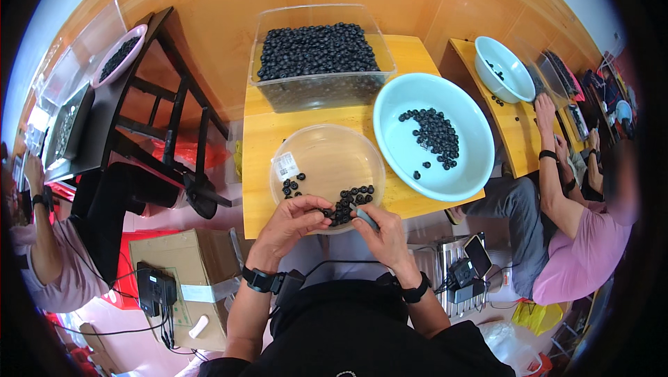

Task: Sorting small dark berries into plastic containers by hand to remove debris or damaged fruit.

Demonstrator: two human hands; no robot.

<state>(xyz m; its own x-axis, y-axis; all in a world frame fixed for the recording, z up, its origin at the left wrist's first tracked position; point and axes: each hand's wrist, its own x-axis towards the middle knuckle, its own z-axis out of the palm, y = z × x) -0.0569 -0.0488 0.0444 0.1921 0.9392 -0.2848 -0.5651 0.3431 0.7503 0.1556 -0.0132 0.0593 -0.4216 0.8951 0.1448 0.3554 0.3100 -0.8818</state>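
My left hand (287, 225) is closed in a pinch on a small black round part (326, 213) over the near edge of a shallow clear round tray (327, 151). In my right hand (385, 239) is a small grey-handled tool (367, 220), its tip turned toward the left fingertips. What kind of tool it is, I cannot tell. Several black parts (344, 203) lie in the tray between and beyond my hands. A smaller group (293, 183) sits by the white label on the tray's left side.
Behind the tray stands a clear plastic bin (316, 93) full of black parts. A light blue basin (480, 172) at its right holds more. People sit at both sides; the right one reaches toward another blue basin (495, 81). A cardboard box (184, 259) stands at lower left.
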